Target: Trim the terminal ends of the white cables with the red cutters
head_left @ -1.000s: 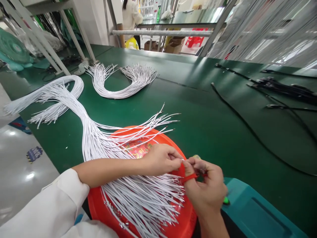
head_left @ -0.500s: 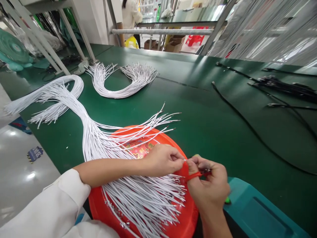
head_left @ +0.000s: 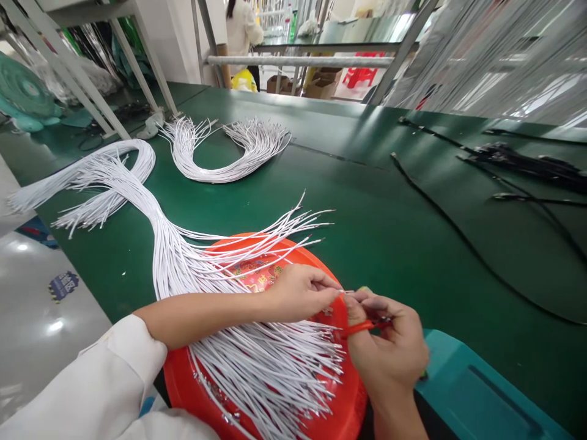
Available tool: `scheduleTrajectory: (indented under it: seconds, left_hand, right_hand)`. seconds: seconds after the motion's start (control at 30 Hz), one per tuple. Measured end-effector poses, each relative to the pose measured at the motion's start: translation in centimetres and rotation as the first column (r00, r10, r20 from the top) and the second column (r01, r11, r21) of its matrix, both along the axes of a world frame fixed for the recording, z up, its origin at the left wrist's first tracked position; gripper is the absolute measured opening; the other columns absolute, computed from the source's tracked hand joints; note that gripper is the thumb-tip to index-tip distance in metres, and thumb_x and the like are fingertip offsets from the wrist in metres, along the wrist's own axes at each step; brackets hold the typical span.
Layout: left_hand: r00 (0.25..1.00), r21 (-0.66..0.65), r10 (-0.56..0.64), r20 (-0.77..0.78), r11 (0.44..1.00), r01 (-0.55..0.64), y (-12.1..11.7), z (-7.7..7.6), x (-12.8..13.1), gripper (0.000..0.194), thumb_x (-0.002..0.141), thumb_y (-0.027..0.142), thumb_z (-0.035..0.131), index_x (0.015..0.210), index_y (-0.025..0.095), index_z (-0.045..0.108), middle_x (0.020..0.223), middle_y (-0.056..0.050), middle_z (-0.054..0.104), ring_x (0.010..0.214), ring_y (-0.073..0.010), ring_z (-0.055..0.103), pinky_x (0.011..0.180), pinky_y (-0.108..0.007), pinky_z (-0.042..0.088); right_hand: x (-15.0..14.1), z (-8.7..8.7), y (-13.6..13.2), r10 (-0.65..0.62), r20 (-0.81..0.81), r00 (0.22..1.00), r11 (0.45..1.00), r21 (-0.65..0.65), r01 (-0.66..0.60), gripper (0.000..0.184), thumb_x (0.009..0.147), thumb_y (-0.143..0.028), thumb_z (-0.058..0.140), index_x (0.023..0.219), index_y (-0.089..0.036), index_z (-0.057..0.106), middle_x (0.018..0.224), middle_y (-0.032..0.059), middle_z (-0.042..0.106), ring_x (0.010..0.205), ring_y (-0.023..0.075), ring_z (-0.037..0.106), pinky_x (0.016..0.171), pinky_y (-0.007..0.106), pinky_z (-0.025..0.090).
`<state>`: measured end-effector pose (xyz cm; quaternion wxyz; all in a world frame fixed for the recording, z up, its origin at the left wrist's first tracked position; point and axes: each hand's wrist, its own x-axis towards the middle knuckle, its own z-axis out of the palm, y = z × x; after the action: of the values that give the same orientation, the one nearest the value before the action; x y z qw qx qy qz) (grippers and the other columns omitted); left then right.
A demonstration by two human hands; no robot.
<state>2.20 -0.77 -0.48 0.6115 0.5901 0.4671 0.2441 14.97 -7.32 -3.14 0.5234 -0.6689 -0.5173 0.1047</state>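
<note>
My left hand reaches across from the left, its fingers pinched on the end of a white wire whose short tip shows between my two hands. My right hand is closed round a small red-handled tool; its jaws are mostly hidden by my fingers, so I cannot tell its exact kind. The fingertips of both hands nearly meet. Below them, a large bundle of white wires with bare metal ends fans out over a red plastic basin. Part of the bundle passes beneath my left forearm.
Two more bundles of white wires, one curved and one looped, lie on the green table. Black cables lie at right. A teal plastic box stands at lower right. Another person is in the background.
My left hand has shifted slightly back from my right, and more of the wire tip shows between them. The right hand has turned a little. The bundles lie as before.
</note>
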Motion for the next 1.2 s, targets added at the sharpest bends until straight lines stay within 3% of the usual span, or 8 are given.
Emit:
scheduleTrajectory:
  seconds: [0.13,0.27,0.37,0.5,0.77,0.97,1.2]
  left_hand:
    - [0.996,-0.183,0.071,0.053,0.981,-0.06,0.7,1.1,-0.1,0.02,0.076,0.024,0.059,0.087,0.009,0.068,0.055,0.003,0.055,0.042,-0.003,0.043,0.044,-0.017,0.036]
    - [0.988,-0.259,0.104,0.112,0.963,-0.072,1.3,2.5,-0.4,0.017,0.075,0.021,0.062,0.085,0.008,0.066,0.055,0.004,0.054,0.041,-0.0021,0.044,0.043,-0.017,0.036]
    - [0.981,-0.292,0.106,0.163,0.955,-0.055,1.4,2.9,-0.5,0.015,0.077,0.021,0.061,0.084,0.008,0.065,0.056,0.004,0.054,0.041,-0.0017,0.044,0.042,-0.016,0.035]
    - [0.987,-0.298,0.081,0.137,0.954,-0.037,1.1,3.2,-0.5,0.014,0.078,0.02,0.059,0.081,0.007,0.065,0.058,0.002,0.056,0.041,-0.0009,0.043,0.042,-0.015,0.034]
    - [0.994,-0.269,0.024,0.108,0.963,0.006,0.9,2.1,-0.2,0.016,0.079,0.02,0.057,0.082,0.007,0.065,0.069,-0.002,0.063,0.043,-0.001,0.042,0.044,-0.016,0.036]
    - [0.991,-0.128,0.021,0.132,0.992,-0.004,0.8,0.6,-0.2,0.015,0.078,0.02,0.058,0.084,0.009,0.067,0.076,-0.006,0.069,0.07,-0.0099,0.061,0.069,-0.022,0.049]
    - [0.994,-0.1,-0.022,0.106,0.994,0.033,0.9,0.2,-0.2,0.016,0.079,0.019,0.056,0.086,0.01,0.067,0.078,-0.006,0.069,0.072,-0.0112,0.063,0.073,-0.026,0.051]
  right_hand:
    - [0.4,0.6,0.1,-0.019,0.13,0.991,0.999,-0.041,0.025,0.022,0.077,-0.036,0.064,0.088,-0.018,0.057,0.081,0.0056,0.068,0.065,0.0156,0.063,0.062,0.026,0.047]
    - [0.8,0.7,0.4,0.053,0.327,0.944,0.992,-0.129,-0.012,0.029,0.079,-0.046,0.056,0.085,-0.017,0.058,0.071,0.0047,0.066,0.054,0.0144,0.057,0.055,0.025,0.042]
    - [0.9,0.4,0.6,0.084,0.496,0.864,0.97,-0.239,0.043,0.037,0.08,-0.051,0.05,0.089,-0.017,0.059,0.065,0.0048,0.064,0.053,0.0171,0.056,0.051,0.025,0.035]
    - [0.7,0.1,0.5,0.12,0.677,0.726,0.936,-0.321,0.144,0.032,0.083,-0.042,0.049,0.097,-0.015,0.06,0.059,0.0046,0.061,0.05,0.018,0.054,0.047,0.024,0.026]
    - [0.2,0.6,0.3,0.208,0.736,0.644,0.902,-0.4,0.165,0.025,0.088,-0.032,0.046,0.103,-0.014,0.056,0.059,0.0043,0.062,0.047,0.0173,0.055,0.045,0.024,0.021]
    - [-0.3,1.7,0.4,0.306,0.697,0.648,0.832,-0.527,0.174,0.019,0.088,-0.029,0.049,0.1,-0.016,0.056,0.058,0.0018,0.061,0.045,0.0157,0.054,0.044,0.023,0.019]
    - [0.1,1.7,0.2,0.327,0.689,0.647,0.85,-0.514,0.118,0.017,0.089,-0.029,0.048,0.097,-0.016,0.056,0.053,0.0008,0.059,0.042,0.0151,0.053,0.044,0.023,0.017]
